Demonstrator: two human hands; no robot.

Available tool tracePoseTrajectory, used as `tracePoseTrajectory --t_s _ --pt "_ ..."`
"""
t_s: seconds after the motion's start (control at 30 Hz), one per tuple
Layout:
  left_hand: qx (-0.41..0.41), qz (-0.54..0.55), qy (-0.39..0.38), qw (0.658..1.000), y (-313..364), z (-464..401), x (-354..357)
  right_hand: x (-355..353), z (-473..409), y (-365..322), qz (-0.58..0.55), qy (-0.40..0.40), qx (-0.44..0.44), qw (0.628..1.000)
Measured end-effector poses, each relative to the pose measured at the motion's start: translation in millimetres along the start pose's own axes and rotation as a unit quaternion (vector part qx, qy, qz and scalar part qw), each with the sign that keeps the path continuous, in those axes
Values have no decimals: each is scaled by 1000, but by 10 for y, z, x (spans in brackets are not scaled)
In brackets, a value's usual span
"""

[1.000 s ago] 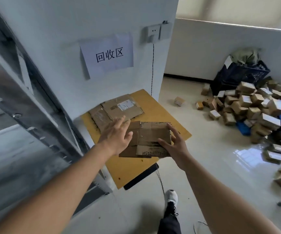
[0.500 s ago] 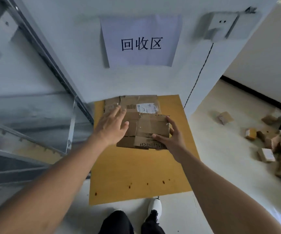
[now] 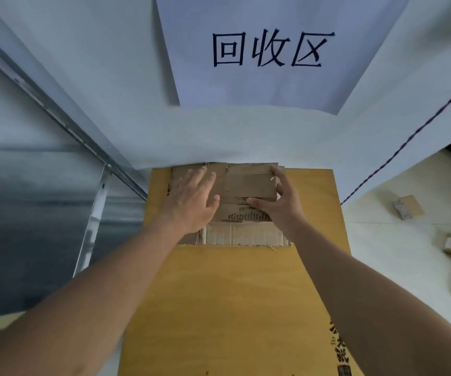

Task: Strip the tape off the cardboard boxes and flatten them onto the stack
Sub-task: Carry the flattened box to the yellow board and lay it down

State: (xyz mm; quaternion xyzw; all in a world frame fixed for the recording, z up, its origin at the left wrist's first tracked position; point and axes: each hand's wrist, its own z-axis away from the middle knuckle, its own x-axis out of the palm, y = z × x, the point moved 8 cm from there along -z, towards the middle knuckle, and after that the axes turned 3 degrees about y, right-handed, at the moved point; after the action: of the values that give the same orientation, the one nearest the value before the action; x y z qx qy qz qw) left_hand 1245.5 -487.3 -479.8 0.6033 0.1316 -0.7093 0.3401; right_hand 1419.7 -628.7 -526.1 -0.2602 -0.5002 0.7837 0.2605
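The left hand [image 3: 191,202] covers the left part of the top flattened box [image 3: 248,185], and the right hand [image 3: 281,204] hides its right edge. That box conceals most of the stack [image 3: 246,236] beneath. The wall sign [image 3: 267,50] is cut off above the stack. Small boxes [image 3: 408,207] right of the stack are blurred.

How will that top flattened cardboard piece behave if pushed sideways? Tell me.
The flattened cardboard piece looks thin and light, so it would probably slide easily over the stack. Its visible fold lines suggest it may bend at the creases. The left hand lying flat on it likely keeps it down.
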Motion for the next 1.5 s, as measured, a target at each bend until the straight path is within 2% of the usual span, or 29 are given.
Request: tracePoseTrajectory --t_s 0.13,0.3,0.37,0.43,0.53,0.6,0.67,0.73,0.93,1.1,1.3,1.5 --pt "11 -2 -14 1000 -69 -276 220 37 -288 198 55 12 -4 998" --pt "47 -48 -73 995 -56 -397 498 34 -375 217 248 38 -49 967" --pt "41 -49 -98 993 -57 -432 578 41 -386 184 335 40 -41 940" --pt "31 -47 -117 992 -55 -462 649 64 -389 119 447 44 -32 893" --pt "8 -56 -135 989 -77 -493 730 242 -389 -85 551 8 -126 825" --pt "6 -68 -140 988 -48 -513 733 445 -399 -104 564 -80 -160 806" --pt "7 -75 -136 988 10 -542 703 607 -423 -2 574 -165 -131 791" --pt "-1 -66 -138 988 34 -561 689 671 -443 116 597 -195 -99 772" --pt "4 -65 -160 985 -15 -524 835 672 -481 235 603 -190 -88 770" --pt "20 -73 -174 982 -48 -491 882 612 -437 337 580 -173 -96 790" --pt "20 -82 -142 986 -150 -394 1045 617 -345 477 617 -121 -133 766" --pt "20 -95 -155 983 -144 -434 999 628 -385 454 641 -122 -109 750"
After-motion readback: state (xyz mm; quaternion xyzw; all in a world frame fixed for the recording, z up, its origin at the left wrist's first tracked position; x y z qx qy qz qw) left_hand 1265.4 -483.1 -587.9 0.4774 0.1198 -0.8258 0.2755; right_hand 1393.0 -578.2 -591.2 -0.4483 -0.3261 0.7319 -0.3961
